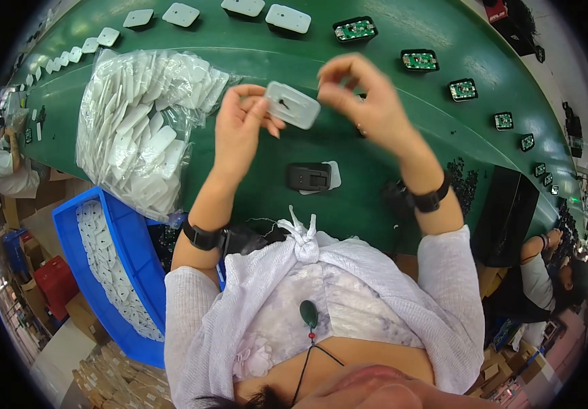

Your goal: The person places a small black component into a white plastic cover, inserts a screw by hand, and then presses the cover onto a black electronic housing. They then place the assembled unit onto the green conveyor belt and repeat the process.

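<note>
My left hand (243, 123) is closed on a white plastic cover plate (302, 111), thumb on top and fingers beneath. The plate is rectangular with rounded corners, tilted, and has a small dark spot or opening near its middle. Just right of it, my right hand (372, 102) hovers with bent fingers, blurred by motion. I cannot make out whether anything is between its fingertips. Below the hands, a black plastic housing (307, 177) lies on the green work surface (253, 191), partly over a white piece (335, 174). Part of a dark thing is hidden behind my right hand.
A clear bag of white plates (134, 129) lies left. Below it stands a blue bin (134, 252) of white parts. White-topped units (288, 19) and black housings with green circuit boards (419, 60) line the far side. Small black parts (468, 180) lie right; co-workers sit at both sides.
</note>
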### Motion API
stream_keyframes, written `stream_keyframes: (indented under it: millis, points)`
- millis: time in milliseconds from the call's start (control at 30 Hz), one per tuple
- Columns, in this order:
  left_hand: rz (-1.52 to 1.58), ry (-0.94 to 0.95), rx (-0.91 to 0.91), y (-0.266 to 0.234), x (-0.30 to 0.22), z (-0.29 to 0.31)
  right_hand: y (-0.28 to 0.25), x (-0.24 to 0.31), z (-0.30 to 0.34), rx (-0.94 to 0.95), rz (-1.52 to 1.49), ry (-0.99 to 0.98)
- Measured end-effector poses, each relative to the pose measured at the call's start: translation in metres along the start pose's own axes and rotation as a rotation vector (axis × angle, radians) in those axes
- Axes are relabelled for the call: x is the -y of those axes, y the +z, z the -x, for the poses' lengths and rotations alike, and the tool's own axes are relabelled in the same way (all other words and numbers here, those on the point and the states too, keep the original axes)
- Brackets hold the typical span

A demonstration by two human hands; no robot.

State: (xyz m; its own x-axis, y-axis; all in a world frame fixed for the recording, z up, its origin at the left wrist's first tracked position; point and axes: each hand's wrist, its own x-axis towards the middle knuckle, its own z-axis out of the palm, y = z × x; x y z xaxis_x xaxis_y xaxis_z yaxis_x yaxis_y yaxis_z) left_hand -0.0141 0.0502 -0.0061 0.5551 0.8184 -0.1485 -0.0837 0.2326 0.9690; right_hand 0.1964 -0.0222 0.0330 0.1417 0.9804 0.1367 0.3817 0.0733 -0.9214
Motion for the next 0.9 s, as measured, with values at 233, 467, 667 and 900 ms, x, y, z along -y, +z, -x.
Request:
stream_keyframes:
  millis: [233,467,667,900]
  points:
    - [-0.763,0.280,-0.116,-0.012,0.014,-0.037,-0.069,-0.087,-0.082,0.043,0.875,-0.276]
    - [-0.968,0.377,-0.103,-0.003,0.013,-0.032,-0.047,-0.044,-0.072,-0.100,0.655,-0.093]
    - [-1.248,0.545,-0.174,0.010,0.015,0.002,-0.024,-0.013,-0.029,0.206,0.558,0.111]
    - [-1.229,0.543,-0.148,0.003,0.022,0.005,-0.016,-0.025,-0.013,0.192,0.591,-0.202]
